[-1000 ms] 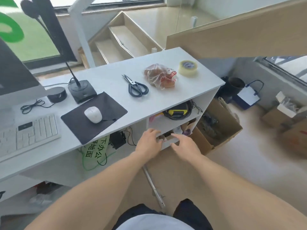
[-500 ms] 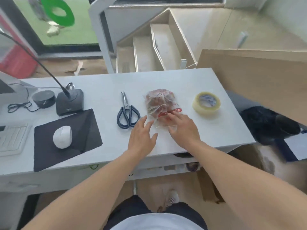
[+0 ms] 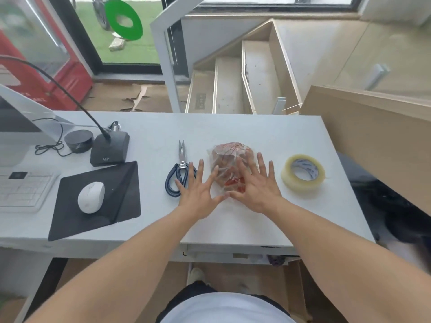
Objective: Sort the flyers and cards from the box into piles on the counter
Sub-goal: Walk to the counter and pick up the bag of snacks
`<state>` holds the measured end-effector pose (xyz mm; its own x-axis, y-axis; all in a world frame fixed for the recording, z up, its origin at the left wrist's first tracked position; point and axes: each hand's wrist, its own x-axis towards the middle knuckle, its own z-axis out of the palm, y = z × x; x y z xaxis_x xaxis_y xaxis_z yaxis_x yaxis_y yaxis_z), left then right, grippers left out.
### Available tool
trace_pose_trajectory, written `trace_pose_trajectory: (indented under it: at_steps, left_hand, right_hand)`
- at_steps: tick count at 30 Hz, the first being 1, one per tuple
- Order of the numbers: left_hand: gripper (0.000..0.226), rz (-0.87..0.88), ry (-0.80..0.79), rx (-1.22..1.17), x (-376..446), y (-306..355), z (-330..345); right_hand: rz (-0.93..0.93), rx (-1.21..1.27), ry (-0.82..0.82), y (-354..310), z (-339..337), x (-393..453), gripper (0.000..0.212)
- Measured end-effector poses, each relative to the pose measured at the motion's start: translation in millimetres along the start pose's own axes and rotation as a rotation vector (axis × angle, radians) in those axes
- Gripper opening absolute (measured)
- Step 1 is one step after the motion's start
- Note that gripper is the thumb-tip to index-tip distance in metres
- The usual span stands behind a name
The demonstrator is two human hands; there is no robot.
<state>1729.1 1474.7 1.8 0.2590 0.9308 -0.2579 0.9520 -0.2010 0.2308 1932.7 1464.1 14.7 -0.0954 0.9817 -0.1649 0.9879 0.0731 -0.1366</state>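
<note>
Both my hands lie flat with spread fingers on the white counter. My left hand rests between the scissors and a clear plastic bag of reddish-brown food, its fingers over the scissor handles. My right hand covers the near part of that bag, fingers straight. No flyers, cards or box show on the counter top. Part of a cardboard box shows under the counter at lower right.
A roll of clear packing tape sits right of my right hand. To the left are a black mouse pad with a white mouse, a microphone base, a keyboard and a monitor. A wooden panel borders the counter's right end.
My hands rose from the shelf under the counter to the counter top. They now spread flat, fingers wider apart than half a second ago, and the view turned down onto the counter.
</note>
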Motion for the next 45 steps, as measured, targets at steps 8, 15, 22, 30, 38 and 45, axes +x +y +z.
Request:
trace_pose_trajectory:
  at_steps: [8,15,22,30,38,45]
  left_hand:
    - [0.096,-0.096,-0.057,-0.04,9,-1,6]
    - [0.088,-0.094,-0.068,-0.017,11,-3,10]
    - [0.079,-0.097,-0.006,-0.025,9,-4,14]
    - [0.07,-0.045,0.068,-0.065,-12,-16,17]
    - [0.08,-0.028,0.281,-0.15,-63,-6,61]
    - [0.071,-0.002,0.247,-0.222,-97,-4,79]
  right_hand:
    - [0.021,0.101,-0.104,8,6,6,0.12]
    - [0.054,0.21,-0.152,0,18,14,0.119]
    - [0.073,0.244,-0.017,-5,25,18,0.088]
    - [0.012,0.197,0.19,-16,32,12,0.031]
    - [-0.009,0.27,0.266,-18,39,-6,0.026]
    - [0.102,0.228,0.226,-31,37,-32,0.037]
